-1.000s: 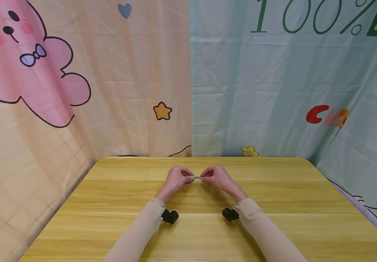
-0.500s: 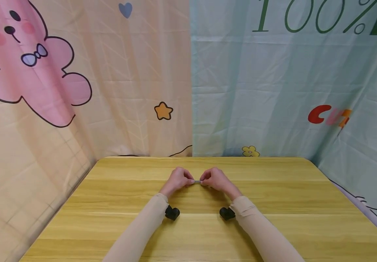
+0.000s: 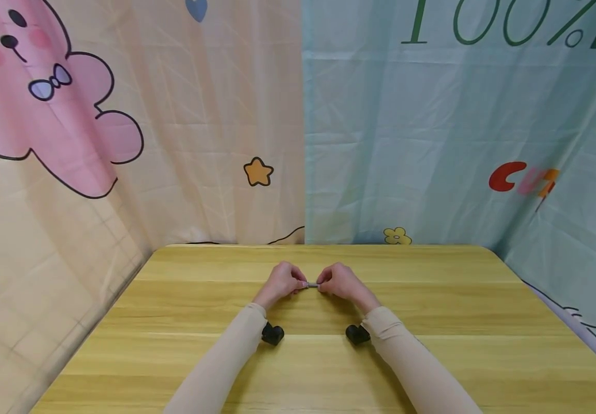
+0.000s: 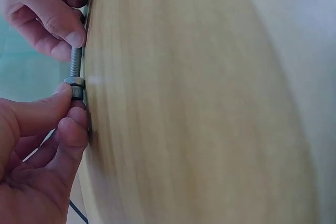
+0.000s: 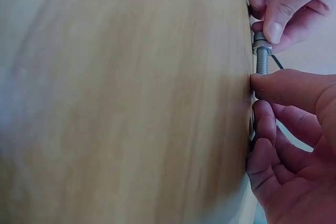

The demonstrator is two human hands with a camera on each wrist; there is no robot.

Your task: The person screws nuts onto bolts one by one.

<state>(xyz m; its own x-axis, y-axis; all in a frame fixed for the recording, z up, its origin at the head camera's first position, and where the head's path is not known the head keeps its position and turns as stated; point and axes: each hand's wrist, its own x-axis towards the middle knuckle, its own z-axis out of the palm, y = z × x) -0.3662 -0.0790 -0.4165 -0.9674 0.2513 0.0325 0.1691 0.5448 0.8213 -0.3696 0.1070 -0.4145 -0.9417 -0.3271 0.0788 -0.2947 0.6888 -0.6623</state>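
A metal bolt (image 4: 75,62) with a hex nut (image 4: 75,81) on it lies level between the two hands, above the far half of the table. Thumb and fingers of my left hand (image 3: 283,280) pinch it at the head end, right beside the nut. At the other end, my right hand (image 3: 343,283) pinches the threaded tip between thumb and fingers. Bare thread (image 5: 262,62) shows between the nut and the right thumb in the right wrist view. The fingertips partly hide both ends of the bolt.
The wooden table (image 3: 308,368) runs up to a printed curtain (image 3: 215,115) at the back, with more cloth at both sides. Black wrist devices (image 3: 273,334) sit under the beige sleeves (image 3: 220,362).
Both hands, with the bolt between them, have come slightly nearer to me and then stayed almost still. The head view has tilted down slightly.
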